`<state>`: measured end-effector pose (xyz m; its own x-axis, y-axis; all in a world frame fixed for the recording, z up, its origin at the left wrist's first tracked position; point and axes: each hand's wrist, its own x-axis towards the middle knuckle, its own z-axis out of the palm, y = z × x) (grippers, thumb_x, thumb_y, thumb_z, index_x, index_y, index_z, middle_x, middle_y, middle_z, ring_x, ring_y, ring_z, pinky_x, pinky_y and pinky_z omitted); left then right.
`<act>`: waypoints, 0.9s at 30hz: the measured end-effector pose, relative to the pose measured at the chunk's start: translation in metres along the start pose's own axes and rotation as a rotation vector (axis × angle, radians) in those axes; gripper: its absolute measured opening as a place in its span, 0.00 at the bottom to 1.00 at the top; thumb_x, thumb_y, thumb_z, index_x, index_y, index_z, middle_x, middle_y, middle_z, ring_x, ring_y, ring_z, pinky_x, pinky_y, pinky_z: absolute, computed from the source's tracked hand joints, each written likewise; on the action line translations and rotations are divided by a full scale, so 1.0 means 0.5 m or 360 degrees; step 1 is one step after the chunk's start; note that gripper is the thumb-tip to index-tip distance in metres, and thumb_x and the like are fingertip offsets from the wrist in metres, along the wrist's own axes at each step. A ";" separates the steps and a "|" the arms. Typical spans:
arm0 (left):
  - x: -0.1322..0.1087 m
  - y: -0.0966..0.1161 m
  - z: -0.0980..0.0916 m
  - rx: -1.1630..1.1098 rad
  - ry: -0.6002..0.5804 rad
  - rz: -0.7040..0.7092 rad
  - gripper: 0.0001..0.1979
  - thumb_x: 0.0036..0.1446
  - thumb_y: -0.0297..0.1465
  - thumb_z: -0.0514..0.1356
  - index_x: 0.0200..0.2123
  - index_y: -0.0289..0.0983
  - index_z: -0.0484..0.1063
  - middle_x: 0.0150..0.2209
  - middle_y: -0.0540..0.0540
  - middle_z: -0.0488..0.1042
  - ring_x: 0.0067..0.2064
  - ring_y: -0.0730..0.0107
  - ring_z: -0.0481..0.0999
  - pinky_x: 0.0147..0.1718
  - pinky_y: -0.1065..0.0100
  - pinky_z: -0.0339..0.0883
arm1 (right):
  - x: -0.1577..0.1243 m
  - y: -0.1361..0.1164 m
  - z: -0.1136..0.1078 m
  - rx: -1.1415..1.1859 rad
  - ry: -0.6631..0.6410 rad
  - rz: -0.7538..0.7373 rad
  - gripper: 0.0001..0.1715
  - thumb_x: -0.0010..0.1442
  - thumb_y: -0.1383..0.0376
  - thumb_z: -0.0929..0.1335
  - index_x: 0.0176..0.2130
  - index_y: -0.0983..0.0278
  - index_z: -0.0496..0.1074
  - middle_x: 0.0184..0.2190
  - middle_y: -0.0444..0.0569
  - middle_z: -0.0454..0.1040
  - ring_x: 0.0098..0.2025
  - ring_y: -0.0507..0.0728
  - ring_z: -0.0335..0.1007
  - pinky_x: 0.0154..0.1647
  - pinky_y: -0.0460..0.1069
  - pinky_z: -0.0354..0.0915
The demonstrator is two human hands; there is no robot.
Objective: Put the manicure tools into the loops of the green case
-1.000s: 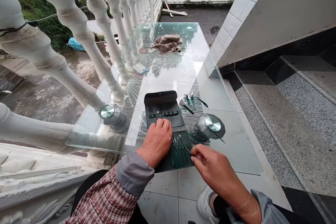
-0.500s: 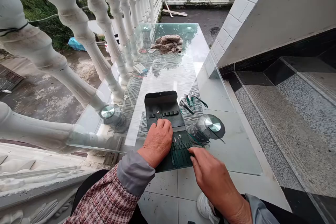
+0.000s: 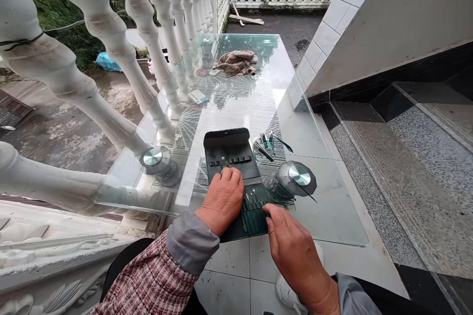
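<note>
A dark green manicure case [image 3: 232,143] lies unfolded on the glass table, its upper flap with bare loops. In its lower half, several slim manicure tools [image 3: 253,219] sit side by side in loops, metal tips up. My left hand [image 3: 223,197] is closed over the left side of the case, its curled fingers holding it at the fold. At the lower half's right edge, my right hand [image 3: 291,241] pinches a slim tool beside the loops, mostly hidden by the fingers. Nail clippers and other small tools [image 3: 266,145] lie loose to the right of the case.
The glass table [image 3: 332,197] stands on faceted legs with round metal discs [image 3: 299,175]. A crumpled brown cloth [image 3: 238,63] and a small card packet [image 3: 198,97] lie farther back. White balusters [image 3: 121,24] line the left; stone steps [image 3: 406,167] rise at right.
My right hand has shifted slightly left and up, its fingertips now over the right end of the loops. The metal bit at its fingertips is now covered. My left hand stays nearly still.
</note>
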<state>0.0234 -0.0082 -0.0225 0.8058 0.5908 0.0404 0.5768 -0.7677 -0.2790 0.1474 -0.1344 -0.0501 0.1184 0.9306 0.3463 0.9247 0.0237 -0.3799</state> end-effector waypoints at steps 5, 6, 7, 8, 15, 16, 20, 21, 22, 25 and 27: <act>0.001 -0.001 0.001 -0.0014 -0.0006 -0.0015 0.15 0.58 0.26 0.51 0.48 0.27 0.66 0.44 0.36 0.66 0.40 0.60 0.65 0.30 0.65 0.60 | 0.001 0.004 0.005 0.0050 0.0044 0.0021 0.13 0.62 0.70 0.57 0.46 0.65 0.62 0.36 0.53 0.72 0.38 0.56 0.70 0.37 0.50 0.65; 0.001 -0.001 0.001 -0.0018 -0.0006 -0.0017 0.15 0.59 0.27 0.50 0.48 0.28 0.66 0.44 0.37 0.66 0.39 0.61 0.65 0.30 0.65 0.60 | 0.004 0.006 0.000 0.0110 0.0012 0.0064 0.11 0.62 0.69 0.58 0.45 0.64 0.62 0.35 0.51 0.72 0.37 0.55 0.70 0.36 0.49 0.65; 0.001 -0.001 0.002 -0.0022 -0.0004 -0.0018 0.15 0.60 0.28 0.50 0.48 0.28 0.66 0.44 0.37 0.66 0.39 0.61 0.64 0.30 0.65 0.60 | 0.007 0.009 -0.007 0.0168 -0.0048 0.0116 0.09 0.62 0.67 0.59 0.44 0.63 0.62 0.33 0.49 0.71 0.34 0.54 0.69 0.35 0.49 0.65; 0.001 -0.002 0.003 -0.0023 0.0002 -0.0019 0.15 0.60 0.28 0.50 0.48 0.28 0.66 0.44 0.37 0.66 0.40 0.61 0.64 0.30 0.65 0.60 | 0.010 0.012 -0.015 0.0215 -0.0128 0.0171 0.08 0.61 0.66 0.60 0.43 0.62 0.62 0.31 0.47 0.70 0.32 0.54 0.69 0.33 0.48 0.65; 0.002 -0.002 0.009 -0.0036 0.0029 -0.0023 0.16 0.60 0.30 0.50 0.48 0.28 0.67 0.42 0.38 0.66 0.39 0.61 0.64 0.29 0.64 0.60 | 0.019 0.031 -0.076 0.0325 -0.0753 0.0336 0.08 0.54 0.69 0.64 0.37 0.60 0.61 0.26 0.40 0.65 0.27 0.51 0.63 0.28 0.46 0.61; 0.003 -0.002 0.009 -0.0036 0.0028 -0.0024 0.16 0.60 0.30 0.50 0.48 0.28 0.66 0.42 0.38 0.66 0.39 0.61 0.64 0.29 0.64 0.60 | 0.020 0.033 -0.082 0.0335 -0.0806 0.0328 0.10 0.53 0.71 0.64 0.37 0.60 0.61 0.27 0.41 0.65 0.28 0.51 0.63 0.29 0.46 0.60; 0.002 -0.002 0.007 -0.0028 0.0013 -0.0022 0.16 0.61 0.29 0.50 0.48 0.28 0.66 0.43 0.37 0.66 0.39 0.61 0.64 0.29 0.64 0.59 | 0.025 0.036 -0.091 0.0368 -0.0976 0.0285 0.15 0.50 0.74 0.64 0.38 0.60 0.62 0.31 0.42 0.66 0.31 0.51 0.64 0.32 0.46 0.60; 0.002 -0.001 0.007 -0.0028 0.0009 -0.0021 0.16 0.61 0.29 0.50 0.48 0.28 0.66 0.43 0.37 0.66 0.39 0.61 0.64 0.29 0.64 0.59 | 0.026 0.037 -0.091 0.0371 -0.0991 0.0271 0.16 0.49 0.74 0.64 0.39 0.60 0.62 0.32 0.42 0.66 0.32 0.51 0.64 0.32 0.46 0.60; 0.002 -0.001 0.006 -0.0028 0.0006 -0.0021 0.16 0.61 0.29 0.50 0.48 0.28 0.66 0.43 0.37 0.66 0.39 0.61 0.64 0.29 0.64 0.59 | 0.027 0.038 -0.090 0.0370 -0.0990 0.0257 0.16 0.49 0.75 0.64 0.39 0.60 0.62 0.32 0.42 0.66 0.33 0.52 0.64 0.33 0.47 0.60; 0.002 0.000 0.006 -0.0029 0.0002 -0.0019 0.15 0.61 0.29 0.50 0.48 0.28 0.66 0.43 0.37 0.66 0.39 0.61 0.64 0.30 0.64 0.59 | 0.029 0.042 -0.084 0.0365 -0.0941 0.0227 0.16 0.50 0.74 0.64 0.38 0.60 0.61 0.32 0.43 0.66 0.33 0.52 0.63 0.33 0.47 0.60; 0.002 0.001 0.006 -0.0030 -0.0001 -0.0021 0.16 0.61 0.29 0.50 0.48 0.28 0.66 0.44 0.37 0.65 0.40 0.61 0.64 0.30 0.64 0.60 | 0.028 0.045 -0.081 0.0378 -0.0924 0.0209 0.14 0.51 0.74 0.64 0.38 0.60 0.61 0.32 0.43 0.65 0.33 0.52 0.63 0.33 0.47 0.60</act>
<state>0.0242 -0.0071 -0.0254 0.7980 0.6010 0.0436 0.5899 -0.7644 -0.2602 0.1844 -0.1357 -0.0193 -0.0514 0.9759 -0.2120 0.8027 -0.0859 -0.5902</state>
